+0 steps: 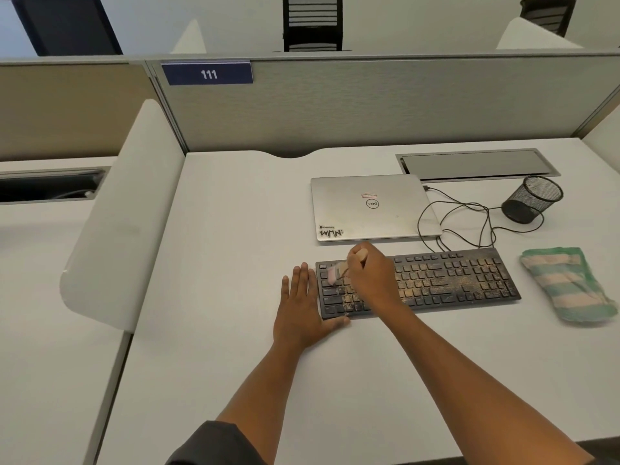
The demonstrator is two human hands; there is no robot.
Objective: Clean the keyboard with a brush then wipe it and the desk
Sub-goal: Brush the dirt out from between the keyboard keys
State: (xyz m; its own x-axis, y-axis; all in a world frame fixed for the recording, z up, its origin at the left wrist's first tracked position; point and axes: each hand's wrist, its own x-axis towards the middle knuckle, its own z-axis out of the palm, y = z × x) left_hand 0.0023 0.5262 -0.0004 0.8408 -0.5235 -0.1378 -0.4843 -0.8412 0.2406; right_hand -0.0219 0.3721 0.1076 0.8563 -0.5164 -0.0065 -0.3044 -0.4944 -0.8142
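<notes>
At far left a white divider (124, 213) curves up from the edge of the desk (235, 229); above it, on the grey partition (369, 102), a blue plate (207, 73) reads 111; the left hand (300, 303) lies flat on the desk, fingers straight and released, palm down, its thumb against the near left corner of the keyboard (436, 280); the keyboard is black, lies across the middle of the desk and is speckled with yellowish dust, thickest around its centre; the right hand (369, 275) reaches over the keyboard's left part, fingers curled round the handle of the brush (336, 274), whose pale bristles touch the keys near the left end; behind the keyboard a closed silver laptop (369, 209) lies flat, a black cable (469, 223) looping from its right side; further right a black mesh cup (533, 199) lies tipped toward the camera, in front of a metal hatch (476, 164); at the right edge a folded green-and-pink cloth (567, 283) lies just beside the keyboard.
</notes>
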